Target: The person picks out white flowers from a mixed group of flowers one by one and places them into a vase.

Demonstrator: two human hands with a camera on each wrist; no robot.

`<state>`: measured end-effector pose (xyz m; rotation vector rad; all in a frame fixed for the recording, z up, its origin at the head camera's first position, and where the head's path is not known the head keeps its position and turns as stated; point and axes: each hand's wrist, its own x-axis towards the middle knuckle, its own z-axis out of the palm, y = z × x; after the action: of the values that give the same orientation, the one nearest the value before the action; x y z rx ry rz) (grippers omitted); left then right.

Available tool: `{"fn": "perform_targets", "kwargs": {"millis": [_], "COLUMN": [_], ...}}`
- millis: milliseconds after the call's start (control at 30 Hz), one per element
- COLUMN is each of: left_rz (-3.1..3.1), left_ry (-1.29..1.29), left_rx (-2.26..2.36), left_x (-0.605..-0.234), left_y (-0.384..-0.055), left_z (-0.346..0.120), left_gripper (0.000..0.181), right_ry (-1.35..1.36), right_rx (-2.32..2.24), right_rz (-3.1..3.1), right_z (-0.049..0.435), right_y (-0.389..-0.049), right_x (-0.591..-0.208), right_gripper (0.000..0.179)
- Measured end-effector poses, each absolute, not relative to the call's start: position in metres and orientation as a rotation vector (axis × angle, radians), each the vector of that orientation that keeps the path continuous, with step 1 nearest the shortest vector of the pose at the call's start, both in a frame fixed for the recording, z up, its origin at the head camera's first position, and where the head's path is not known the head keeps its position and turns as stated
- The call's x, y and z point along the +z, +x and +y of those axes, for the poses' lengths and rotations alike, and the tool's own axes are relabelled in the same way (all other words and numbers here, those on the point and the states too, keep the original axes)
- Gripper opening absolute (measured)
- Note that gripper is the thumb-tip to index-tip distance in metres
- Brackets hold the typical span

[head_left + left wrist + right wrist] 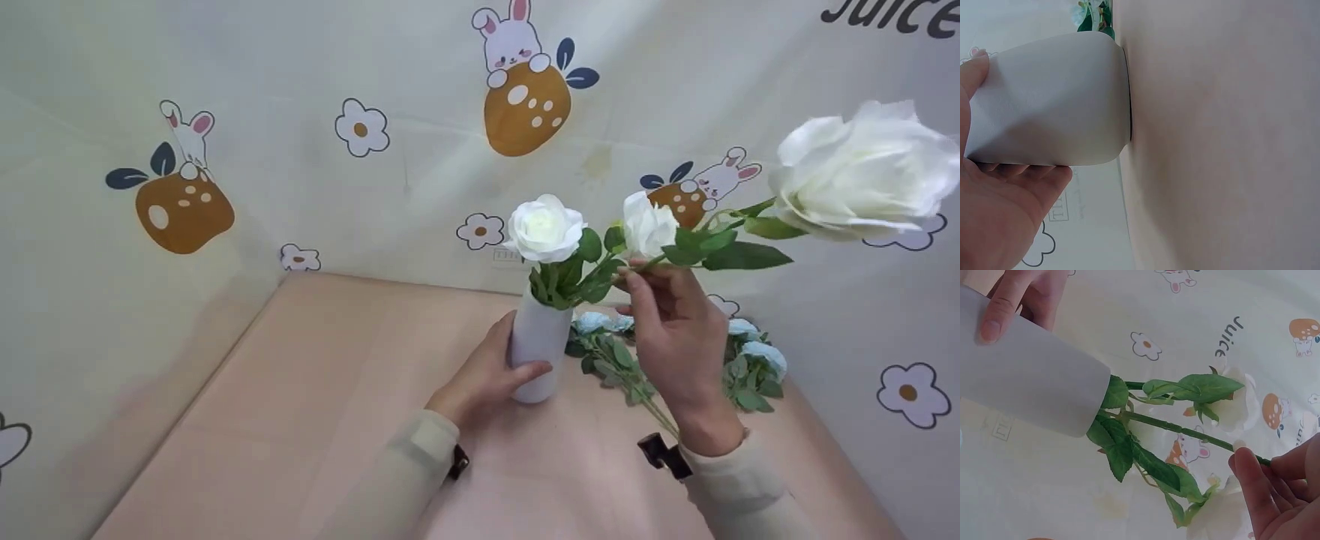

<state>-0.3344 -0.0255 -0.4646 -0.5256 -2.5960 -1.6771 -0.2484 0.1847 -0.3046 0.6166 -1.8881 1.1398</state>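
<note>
A white vase (538, 341) stands upright on the table, and my left hand (484, 375) grips its side with fingers and thumb around it. At its mouth sits a white rose (546, 229) with green leaves. My right hand (679, 341) pinches a green stem (1185, 431) between thumb and fingers, above and right of the vase. In the right wrist view this stem runs into the vase's mouth. A large white rose (862, 176) leans out to the upper right, beyond that hand. Another white rose (649, 225) shows just above the pinching fingers.
Pale blue flowers (763, 356) with green leaves lie on the pink table (337, 390), behind and beside my right hand. Their thin stems (660, 416) point toward the front. A white wall covering (420, 75) printed with rabbits and flowers rises behind the table.
</note>
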Motion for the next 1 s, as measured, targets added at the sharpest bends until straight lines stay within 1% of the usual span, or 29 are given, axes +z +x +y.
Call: {"fn": "perform_targets", "kwargs": {"millis": [167,433,667,1000], "left_rz": [-2.608,-2.630,-2.589,-2.625], "left_ry": [-0.519,-0.491,-0.553,-0.523], "left_rx": [-1.669,-1.667,-1.704,-1.695], "left_x": [-0.463,-0.463,-0.462,-0.462], "left_y": [-0.335,-0.335,-0.335,-0.332], "left_z": [-0.025,-0.024,-0.027,-0.028], "left_gripper": [0.101,0.104,0.101,0.101], "right_ry": [0.610,0.520,0.398,0.367], "right_rx": [1.151,1.070,0.947,0.864], "right_rz": [-1.884,-2.037,-2.210,-2.345], "right_z": [0.177,0.165,0.155,0.152], "right_y": [-0.259,-0.279,-0.287,-0.300], "right_x": [-0.305,-0.316,-0.325,-0.338], "right_gripper": [0.018,0.017,0.019,0.019]}}
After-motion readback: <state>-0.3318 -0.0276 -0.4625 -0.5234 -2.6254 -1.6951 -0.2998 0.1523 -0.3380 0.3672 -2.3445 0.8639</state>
